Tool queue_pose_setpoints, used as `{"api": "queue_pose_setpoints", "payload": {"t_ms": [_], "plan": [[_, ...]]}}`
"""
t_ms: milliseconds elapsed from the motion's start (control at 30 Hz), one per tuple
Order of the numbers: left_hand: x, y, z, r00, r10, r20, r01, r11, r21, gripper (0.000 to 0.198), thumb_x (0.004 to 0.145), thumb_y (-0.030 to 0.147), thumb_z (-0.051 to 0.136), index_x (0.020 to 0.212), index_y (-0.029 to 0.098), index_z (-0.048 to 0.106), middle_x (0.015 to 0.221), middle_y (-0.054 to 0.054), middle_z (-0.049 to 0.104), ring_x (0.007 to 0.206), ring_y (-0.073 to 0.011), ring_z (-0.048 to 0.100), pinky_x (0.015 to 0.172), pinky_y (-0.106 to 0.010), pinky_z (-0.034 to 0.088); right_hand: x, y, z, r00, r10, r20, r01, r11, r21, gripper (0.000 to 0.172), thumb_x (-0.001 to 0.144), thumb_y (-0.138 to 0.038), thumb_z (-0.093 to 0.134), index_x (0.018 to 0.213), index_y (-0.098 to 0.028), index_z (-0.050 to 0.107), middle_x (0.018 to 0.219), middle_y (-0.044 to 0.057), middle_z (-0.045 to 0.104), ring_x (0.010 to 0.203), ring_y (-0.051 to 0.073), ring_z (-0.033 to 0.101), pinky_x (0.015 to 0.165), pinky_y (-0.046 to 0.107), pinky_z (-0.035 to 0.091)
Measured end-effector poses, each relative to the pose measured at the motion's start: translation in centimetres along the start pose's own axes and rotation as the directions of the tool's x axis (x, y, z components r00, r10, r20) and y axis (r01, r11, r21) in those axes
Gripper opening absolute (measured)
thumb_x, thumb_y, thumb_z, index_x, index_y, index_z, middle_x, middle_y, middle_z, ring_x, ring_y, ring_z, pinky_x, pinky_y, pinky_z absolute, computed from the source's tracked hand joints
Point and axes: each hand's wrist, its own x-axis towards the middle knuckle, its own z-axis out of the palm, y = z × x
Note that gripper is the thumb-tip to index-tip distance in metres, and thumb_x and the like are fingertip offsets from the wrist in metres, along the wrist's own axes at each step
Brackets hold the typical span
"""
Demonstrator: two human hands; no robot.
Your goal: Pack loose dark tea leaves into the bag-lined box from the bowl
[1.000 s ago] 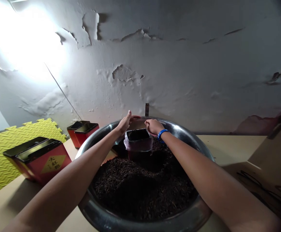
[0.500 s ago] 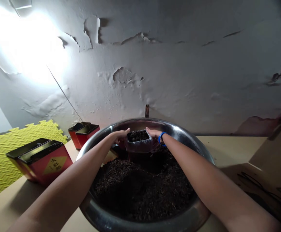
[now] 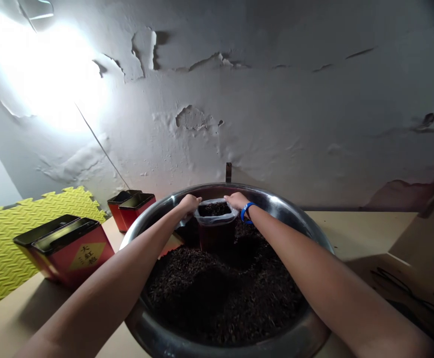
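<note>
Inside a wide steel basin (image 3: pixel 316 238) lies a heap of dark loose tea leaves (image 3: pixel 224 298). A dark red tea tin (image 3: pixel 217 236) stands among them near the far side, lined with a clear plastic bag (image 3: pixel 219 219) whose mouth is spread open and which has tea inside. My left hand (image 3: pixel 189 204) is closed on the bag's left edge. On the opposite edge, my right hand (image 3: pixel 237 201), with a blue wristband, has its fingers pinched on the plastic. Another lidless tin partly shows behind my left forearm, half hidden in the basin.
Left of the basin, two red tins (image 3: pixel 73 253) with open tops stand on the table (image 3: pixel 362 228); two more tins (image 3: pixel 132 208) are behind them. A yellow foam mat (image 3: pixel 67 201) lies beyond. A cardboard box (image 3: pixel 420 238) and dark cables (image 3: pixel 399 283) are at right. A peeling wall rises behind.
The plastic rim around the tin has been drawn up and now stands higher and whiter. My fingers have gone from lying along the sides to pinching the bag's edges.
</note>
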Motion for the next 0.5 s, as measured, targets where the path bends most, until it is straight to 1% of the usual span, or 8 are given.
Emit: {"api": "queue_pose_setpoints", "payload": {"t_ms": [100, 167, 200, 233, 300, 367, 433, 500], "plan": [[0.3, 0.6, -0.3, 0.996, -0.006, -0.094, 0.011, 0.998, 0.060, 0.036, 0.070, 0.048, 0.051, 0.054, 0.017, 0.053, 0.037, 0.003, 0.037, 0.032, -0.0099, 0.034, 0.039, -0.023, 0.025, 0.3, -0.5, -0.7, 0.997, -0.021, -0.076, 0.023, 1.000, 0.019, 0.032, 0.080, -0.039, 0.044, 0.081, -0.013, 0.063, 0.080, 0.008, 0.064, 0.073, 0.015, 0.058, 0.058, 0.019, 0.037], [0.3, 1.0, -0.5, 0.988, 0.030, -0.152, -0.015, 0.995, 0.099, 0.036, 0.071, 0.050, 0.048, 0.057, 0.017, 0.054, 0.041, 0.002, 0.041, 0.036, -0.0105, 0.037, 0.041, -0.023, 0.027, 0.4, -0.5, -0.9, 0.988, -0.032, -0.154, 0.039, 0.999, 0.038, 0.029, 0.078, -0.039, 0.047, 0.083, -0.015, 0.063, 0.082, 0.007, 0.064, 0.075, 0.015, 0.058, 0.058, 0.019, 0.037], [0.3, 1.2, -0.6, 0.985, 0.051, -0.163, -0.029, 0.990, 0.135, 0.037, 0.070, 0.050, 0.048, 0.056, 0.017, 0.054, 0.041, 0.002, 0.042, 0.037, -0.0112, 0.039, 0.042, -0.023, 0.028, 0.4, -0.4, -0.9, 0.983, -0.034, -0.179, 0.042, 0.998, 0.043, 0.029, 0.078, -0.039, 0.047, 0.083, -0.015, 0.063, 0.081, 0.006, 0.064, 0.073, 0.014, 0.058, 0.057, 0.019, 0.037], [0.2, 1.4, -0.7, 0.986, 0.062, -0.154, -0.034, 0.983, 0.181, 0.037, 0.069, 0.050, 0.050, 0.053, 0.017, 0.054, 0.040, 0.001, 0.042, 0.039, -0.0121, 0.041, 0.043, -0.023, 0.029, 0.4, -0.3, -0.9, 0.984, -0.031, -0.175, 0.038, 0.999, 0.039, 0.030, 0.077, -0.040, 0.048, 0.082, -0.015, 0.063, 0.079, 0.006, 0.064, 0.071, 0.015, 0.058, 0.056, 0.019, 0.037], [0.0, 1.6, -0.9, 0.994, 0.052, -0.096, -0.023, 0.960, 0.279, 0.037, 0.064, 0.048, 0.056, 0.045, 0.017, 0.051, 0.038, 0.000, 0.042, 0.042, -0.0146, 0.045, 0.045, -0.024, 0.031, 0.3, -0.2, -0.9, 0.994, -0.013, -0.104, 0.012, 1.000, -0.014, 0.035, 0.075, -0.044, 0.049, 0.078, -0.012, 0.064, 0.074, 0.008, 0.064, 0.067, 0.016, 0.058, 0.054, 0.020, 0.037], [-0.3, 1.9, -1.0, 0.998, 0.028, -0.048, -0.010, 0.942, 0.337, 0.037, 0.063, 0.043, 0.059, 0.039, 0.017, 0.047, 0.035, -0.001, 0.041, 0.044, -0.0166, 0.048, 0.048, -0.025, 0.033, 0.1, -0.3, -1.1, 0.999, -0.002, -0.045, -0.001, 0.997, -0.079, 0.036, 0.075, -0.043, 0.050, 0.073, -0.011, 0.064, 0.071, 0.009, 0.063, 0.065, 0.017, 0.058, 0.052, 0.021, 0.036], [-0.4, 2.1, -1.1, 0.998, 0.047, -0.053, -0.025, 0.936, 0.351, 0.035, 0.064, 0.038, 0.058, 0.039, 0.017, 0.047, 0.035, -0.002, 0.041, 0.046, -0.0172, 0.049, 0.050, -0.025, 0.034, -0.2, -0.9, -1.6, 0.997, -0.022, -0.071, 0.014, 0.994, -0.106, 0.033, 0.077, -0.039, 0.048, 0.072, -0.011, 0.064, 0.072, 0.009, 0.063, 0.068, 0.016, 0.058, 0.054, 0.020, 0.036], [-0.5, 2.4, -1.1, 0.991, 0.093, -0.092, -0.056, 0.936, 0.347, 0.029, 0.068, 0.035, 0.055, 0.045, 0.017, 0.051, 0.040, -0.002, 0.045, 0.049, -0.0171, 0.050, 0.052, -0.025, 0.034, -0.3, -1.5, -2.1, 0.987, -0.060, -0.150, 0.047, 0.995, -0.091, 0.030, 0.080, -0.035, 0.044, 0.075, -0.013, 0.064, 0.075, 0.007, 0.063, 0.070, 0.015, 0.057, 0.055, 0.019, 0.035]]}}
